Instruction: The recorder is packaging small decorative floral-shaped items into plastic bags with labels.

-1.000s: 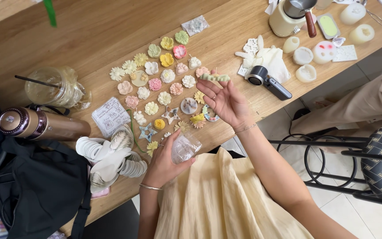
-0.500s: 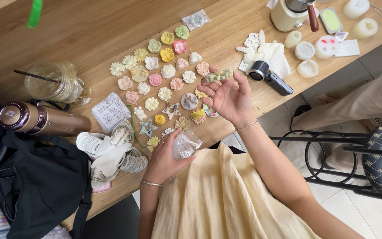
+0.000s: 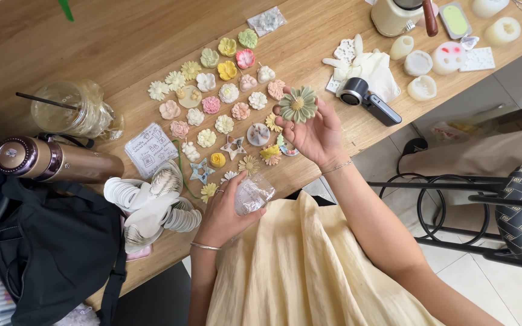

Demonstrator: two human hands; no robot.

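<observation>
A person's right hand point(image 3: 312, 130) hovered palm-up above the near edge of a wood-grain counter point(image 3: 122, 36), its grip pinched on a sage-green daisy-shaped piece point(image 3: 298, 104) with ridged petals and a pale yellow centre, held face-up at the fingertips. At the hand's nine o'clock lay rows of small matte flowers point(image 3: 225, 90) in pink, cream, yellow and green, with stars and a round disc among them. The left hand point(image 3: 222, 211), a thin bangle at its wrist, rested at the counter's near edge, its grip closed around a crinkled clear plastic bag point(image 3: 252, 193). At its nine o'clock sat a heap of white ribbed shell shapes point(image 3: 152, 208); beyond that lay a bronze metal flask point(image 3: 55, 160) on its side and a clear glass jar point(image 3: 70, 111). A small black camera point(image 3: 370, 101) lay at the daisy's three o'clock. Half a second earlier the right hand held the piece edge-on with the fingers spread; the daisy had since turned to face upward, and the left hand had kept its place.
</observation>
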